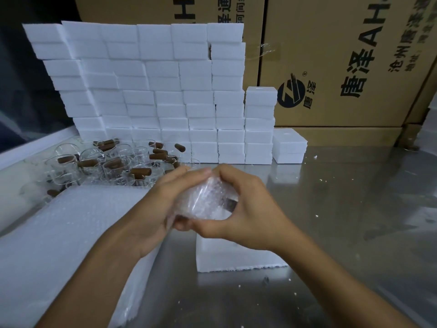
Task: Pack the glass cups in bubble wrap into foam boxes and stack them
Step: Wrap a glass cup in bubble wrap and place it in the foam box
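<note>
a: glass on the far left, a crowd of cups (99,162) with brown handles standing loose on the steel table (343,209), right at the foot of the foam wall.

b: and just in front of them, a thick stack of bubble wrap sheets (71,228) lying flat, running down to the near edge.

a: behind all that, the wall (151,91) itself, white foam boxes piled many rows high, stepping down to a short column and one low box at the right end.

b: now the middle. left hand (160,204) cupped under a wrapped cup (208,200), fingers curled round its near side, thumb over the top.

a: right hand (250,209) meets it from the other side, fingers and thumb pressed onto the wrap. both hands clamped on the one bundle, held up off the table.

b: something dark shows through the wrap by the right palm, probably the handle, hard to say.

a: directly below the hands, a foam box (236,259) sits on the table, partly hidden by the right wrist. can't tell whether it's lidded.

b: far right, printed cartons (354,67) stand behind, and white foam crumbs dot the steel.
</note>
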`<state>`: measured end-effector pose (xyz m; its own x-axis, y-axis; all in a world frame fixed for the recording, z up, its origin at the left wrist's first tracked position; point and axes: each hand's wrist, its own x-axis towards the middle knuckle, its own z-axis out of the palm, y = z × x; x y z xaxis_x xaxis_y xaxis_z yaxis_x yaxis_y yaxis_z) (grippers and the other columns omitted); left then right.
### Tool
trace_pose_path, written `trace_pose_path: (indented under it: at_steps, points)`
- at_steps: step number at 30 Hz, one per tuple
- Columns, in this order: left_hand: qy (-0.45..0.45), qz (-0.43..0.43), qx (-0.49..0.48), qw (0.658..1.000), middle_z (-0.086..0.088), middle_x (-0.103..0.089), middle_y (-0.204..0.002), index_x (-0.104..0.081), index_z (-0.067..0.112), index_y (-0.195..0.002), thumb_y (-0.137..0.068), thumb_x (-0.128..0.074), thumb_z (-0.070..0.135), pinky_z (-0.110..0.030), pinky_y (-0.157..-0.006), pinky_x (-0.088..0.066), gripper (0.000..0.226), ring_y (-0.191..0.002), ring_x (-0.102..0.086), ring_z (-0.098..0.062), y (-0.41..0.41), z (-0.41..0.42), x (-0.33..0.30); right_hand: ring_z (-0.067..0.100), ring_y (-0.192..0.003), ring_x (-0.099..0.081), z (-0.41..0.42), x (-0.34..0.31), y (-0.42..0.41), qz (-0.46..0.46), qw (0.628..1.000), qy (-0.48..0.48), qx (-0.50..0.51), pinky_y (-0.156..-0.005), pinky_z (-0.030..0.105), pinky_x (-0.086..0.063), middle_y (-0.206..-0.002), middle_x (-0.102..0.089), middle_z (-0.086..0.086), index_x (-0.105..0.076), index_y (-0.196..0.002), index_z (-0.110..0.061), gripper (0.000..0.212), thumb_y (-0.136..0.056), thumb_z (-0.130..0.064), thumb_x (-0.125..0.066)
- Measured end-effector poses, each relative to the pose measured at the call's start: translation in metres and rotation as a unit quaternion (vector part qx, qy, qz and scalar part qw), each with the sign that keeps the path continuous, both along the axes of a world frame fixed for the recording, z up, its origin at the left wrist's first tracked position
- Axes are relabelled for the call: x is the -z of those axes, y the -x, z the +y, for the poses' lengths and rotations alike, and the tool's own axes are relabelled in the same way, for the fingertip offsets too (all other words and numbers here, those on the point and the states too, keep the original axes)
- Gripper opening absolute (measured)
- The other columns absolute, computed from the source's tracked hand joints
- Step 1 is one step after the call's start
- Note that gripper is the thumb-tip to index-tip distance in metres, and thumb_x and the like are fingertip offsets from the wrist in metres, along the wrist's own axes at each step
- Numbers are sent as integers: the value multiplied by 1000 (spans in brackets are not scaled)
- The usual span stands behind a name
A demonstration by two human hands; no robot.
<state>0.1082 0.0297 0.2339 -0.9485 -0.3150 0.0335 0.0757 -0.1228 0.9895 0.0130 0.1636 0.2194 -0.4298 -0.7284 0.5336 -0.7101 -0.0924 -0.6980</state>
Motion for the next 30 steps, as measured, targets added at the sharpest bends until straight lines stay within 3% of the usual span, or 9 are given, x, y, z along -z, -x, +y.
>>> trace_pose_path:
  at_steps: [3,6,9,10,13,16,19,23,30]
  points:
    - [-22,37,31,999,-7,-66,-85,-77,15,-101,-76,-64,42,-28,-50,-35,39,-66,-60,-15,-2,-5,-2,6,-66,-62,2,-4,2,-152,985,62,-50,-58,21,-50,-75,-65,-10,-67,-83,-23,35,-61,-9,-90]
    - [-29,72,30,997,-11,-66,-95,-76,13,-106,-71,-62,39,-30,-53,-36,46,-68,-59,-16,0,-7,-1,13,-79,-73,6,-8,4,-250,956,66,-140,-69,24,-57,-87,-76,-3,-77,-91,-27,37,-71,3,-79]
    - [-29,81,71,994,-10,-68,-96,-76,16,-110,-67,-75,40,-30,-56,-41,49,-73,-60,-18,0,-7,3,37,-86,-70,8,-9,10,-327,925,37,-191,-85,48,-58,-101,-73,21,-74,-106,-13,39,-68,-7,-77]
    - [-32,87,91,992,-9,-68,-93,-75,15,-113,-65,-81,42,-28,-54,-44,55,-72,-61,-17,0,-7,4,39,-86,-68,8,-8,12,-358,912,34,-199,-85,50,-56,-103,-70,26,-71,-111,-4,46,-66,-11,-77]
    - [-26,91,128,987,-10,-69,-90,-72,8,-116,-63,-87,43,-24,-51,-50,65,-68,-62,-18,0,-8,6,33,-73,-66,10,-7,15,-420,878,29,-230,-70,34,-56,-91,-68,23,-64,-113,10,54,-66,-16,-72]
    - [-22,74,110,991,-13,-69,-87,-74,6,-109,-62,-90,42,-24,-51,-52,61,-65,-63,-21,2,-6,7,27,-70,-66,12,-9,15,-452,863,14,-223,-66,29,-54,-86,-69,18,-65,-107,8,50,-66,-18,-72]
    - [-51,57,55,996,-16,-68,-91,-77,6,-102,-72,-80,31,-24,-50,-53,39,-66,-64,-22,6,-8,10,20,-77,-69,9,-11,14,-468,866,19,-172,-67,26,-56,-91,-72,12,-70,-102,-4,34,-72,-16,-79]
    - [-89,42,4,995,-18,-69,-98,-77,7,-103,-67,-76,30,-22,-51,-55,42,-63,-65,-23,8,-9,10,19,-85,-71,4,-12,12,-478,875,52,-48,-68,30,-57,-110,-71,13,-61,-120,-7,50,-75,-22,-80]
    - [-76,48,2,996,-16,-70,-90,-78,7,-98,-65,-78,28,-23,-48,-54,39,-60,-66,-24,7,-4,6,18,-83,-69,8,-12,14,-438,893,49,-94,-72,27,-56,-93,-73,7,-76,-94,-13,14,-84,-22,-73]
